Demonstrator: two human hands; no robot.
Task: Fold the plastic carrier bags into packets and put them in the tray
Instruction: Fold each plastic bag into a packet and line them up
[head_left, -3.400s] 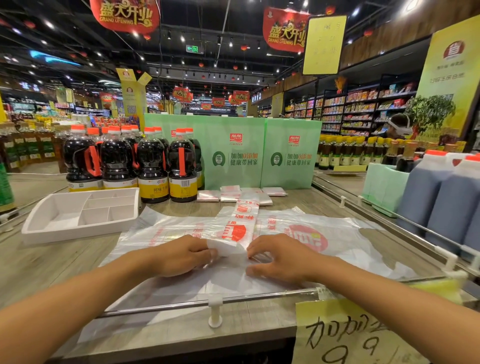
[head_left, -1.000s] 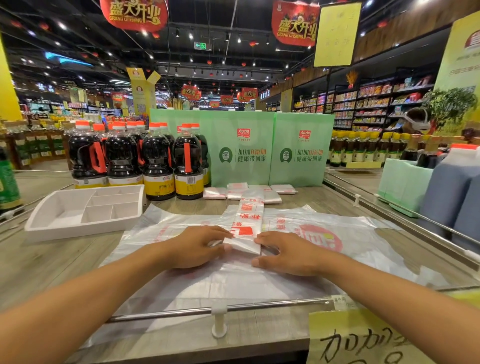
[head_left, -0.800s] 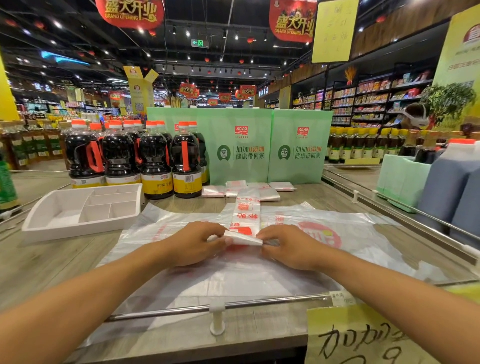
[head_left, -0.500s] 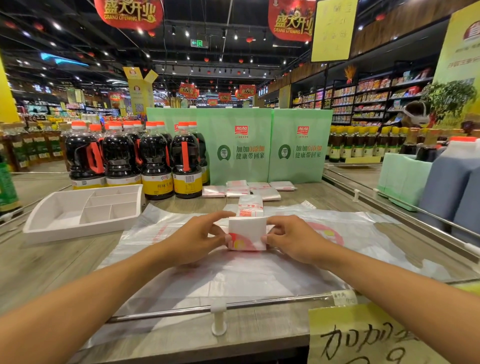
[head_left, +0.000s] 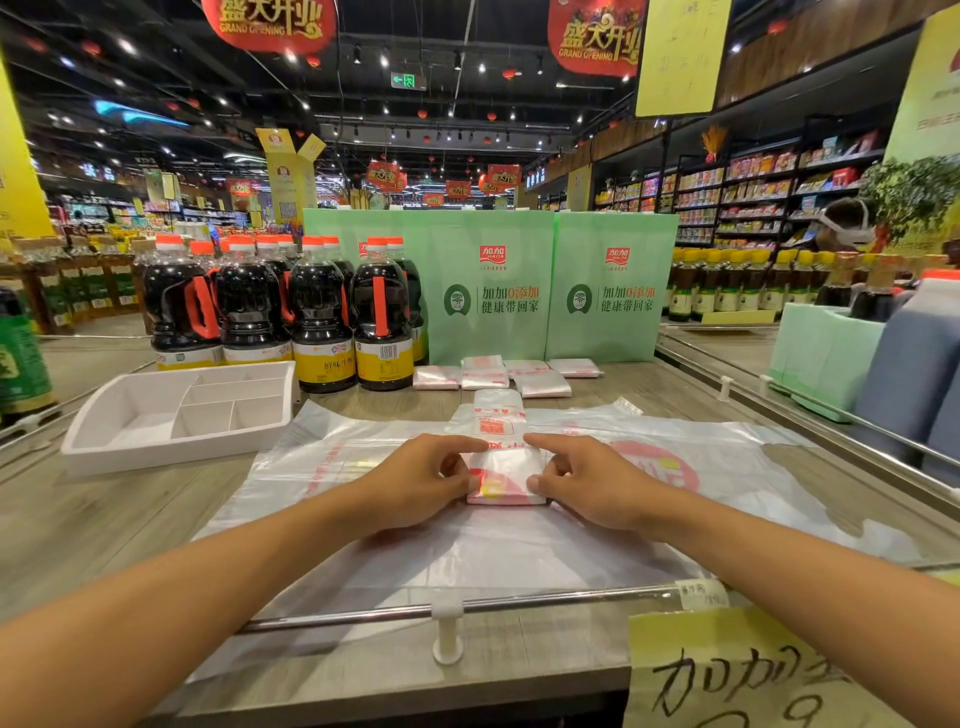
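A white plastic carrier bag with red print, folded into a narrow strip (head_left: 503, 462), lies on top of flat spread-out bags (head_left: 727, 467) on the wooden counter. Its near end is folded over into a small block. My left hand (head_left: 421, 480) pinches the block's left edge between thumb and forefinger. My right hand (head_left: 587, 480) pinches the right edge the same way. The strip's far end (head_left: 496, 410) lies flat beyond my fingers. A white divided tray (head_left: 176, 415) stands at the left with nothing in it. Several folded packets (head_left: 483, 376) lie at the back.
Dark soy sauce bottles (head_left: 322, 317) with red caps stand behind the tray. Two green gift bags (head_left: 550, 291) stand at the back. A metal rail (head_left: 452, 608) runs along the counter's near edge. A yellow price sign (head_left: 737, 675) hangs at the near right. Blue jugs (head_left: 914, 364) stand right.
The strip's near end was lifted and folded away from me into a block; the strip now looks shorter. Both hands moved forward with it and now pinch its sides.
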